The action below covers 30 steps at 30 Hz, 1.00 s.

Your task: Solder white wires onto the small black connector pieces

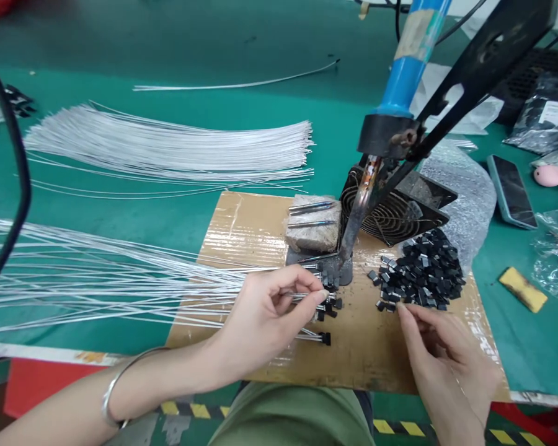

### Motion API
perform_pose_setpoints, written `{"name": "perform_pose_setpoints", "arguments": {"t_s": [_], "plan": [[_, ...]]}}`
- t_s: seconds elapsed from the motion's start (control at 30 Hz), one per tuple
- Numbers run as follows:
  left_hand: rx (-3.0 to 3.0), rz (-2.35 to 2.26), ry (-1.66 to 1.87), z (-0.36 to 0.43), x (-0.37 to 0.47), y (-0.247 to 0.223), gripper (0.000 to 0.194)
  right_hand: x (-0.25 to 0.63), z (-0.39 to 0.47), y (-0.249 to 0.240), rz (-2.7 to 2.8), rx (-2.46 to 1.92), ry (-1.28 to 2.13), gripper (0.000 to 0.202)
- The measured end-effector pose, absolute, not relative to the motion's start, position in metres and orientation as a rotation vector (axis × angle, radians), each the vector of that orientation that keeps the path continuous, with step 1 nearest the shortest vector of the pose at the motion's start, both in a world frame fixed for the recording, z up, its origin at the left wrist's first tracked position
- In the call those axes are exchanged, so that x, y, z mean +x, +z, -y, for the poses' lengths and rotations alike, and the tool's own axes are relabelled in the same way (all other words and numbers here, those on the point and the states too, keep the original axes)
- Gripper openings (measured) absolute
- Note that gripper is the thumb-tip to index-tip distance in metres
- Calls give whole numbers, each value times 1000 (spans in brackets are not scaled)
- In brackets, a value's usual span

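Left hand (270, 313): thumb and forefinger closed in a pinch at the black-tipped ends of the white wires (214, 285), with a wire running in between the fingertips; the remaining fingers are curled. A metal bangle (106, 402) is worn on that wrist. Right hand (451, 362): thumb and forefinger nearly together at the near edge of a heap of black connectors (423, 272) — whether a piece is gripped cannot be told.

The wires extend from the green desk (167, 217) onto a cardboard sheet (376, 365), their black ends lying about the left fingertips; one small group lies just below that hand. The connector heap sits at the right of the sheet, with a few loose pieces at its left edge.

A blue-handled soldering iron (397, 87) is held tilted in a black bracket (483, 68), its lower end between the two hands, beyond the left fingertips. Beside it stands a pale block (314, 238) with metal bits on top, and behind, a fan (385, 217) — tilted.

Further left, a thick bundle of white wires (167, 142) lies on the desk. At right are bubble wrap (469, 192), a phone (511, 189) and a stained yellow sponge (523, 289)
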<state>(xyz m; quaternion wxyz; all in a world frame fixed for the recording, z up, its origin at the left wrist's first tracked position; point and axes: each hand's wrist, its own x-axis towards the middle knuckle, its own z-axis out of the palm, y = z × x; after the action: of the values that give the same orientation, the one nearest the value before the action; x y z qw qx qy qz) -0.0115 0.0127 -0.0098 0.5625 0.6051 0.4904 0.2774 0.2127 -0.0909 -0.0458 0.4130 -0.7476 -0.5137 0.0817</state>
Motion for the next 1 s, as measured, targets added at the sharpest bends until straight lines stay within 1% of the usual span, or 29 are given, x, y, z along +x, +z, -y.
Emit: {"name": "perform_pose_setpoints", "arguments": {"t_s": [0.07, 0.17, 0.27, 0.47, 0.63, 0.73, 0.8, 0.9, 1.0], "plan": [[1443, -1159, 639, -13, -11, -9, 16, 222, 89, -49, 1523, -1846, 116, 9], [1465, -1181, 627, -13, -9, -8, 19, 227, 87, -51, 1645, -1786, 117, 8], [1472, -1201, 622, -14, -8, -7, 20, 226, 88, -51, 1623, -1800, 161, 8], [1481, -1215, 638, -16, -9, -7, 19, 219, 94, -54, 1540, -1850, 95, 6], [1458, -1213, 623, -17, -9, -3, 18, 215, 94, -53, 1450, -1892, 107, 12], [1430, -1220, 627, -17, -10, -1, 17, 212, 93, -50, 1299, -1944, 173, 16], [1412, -1214, 641, -18, -11, 0, 16, 209, 92, -48, 1157, -1930, 281, 18], [1417, -1215, 650, -19, -12, 2, 16, 201, 87, -44, 958, -1818, 441, 20], [1459, -1230, 653, -19, -13, 5, 16, 191, 78, -38, 855, -1689, 567, 15]]}}
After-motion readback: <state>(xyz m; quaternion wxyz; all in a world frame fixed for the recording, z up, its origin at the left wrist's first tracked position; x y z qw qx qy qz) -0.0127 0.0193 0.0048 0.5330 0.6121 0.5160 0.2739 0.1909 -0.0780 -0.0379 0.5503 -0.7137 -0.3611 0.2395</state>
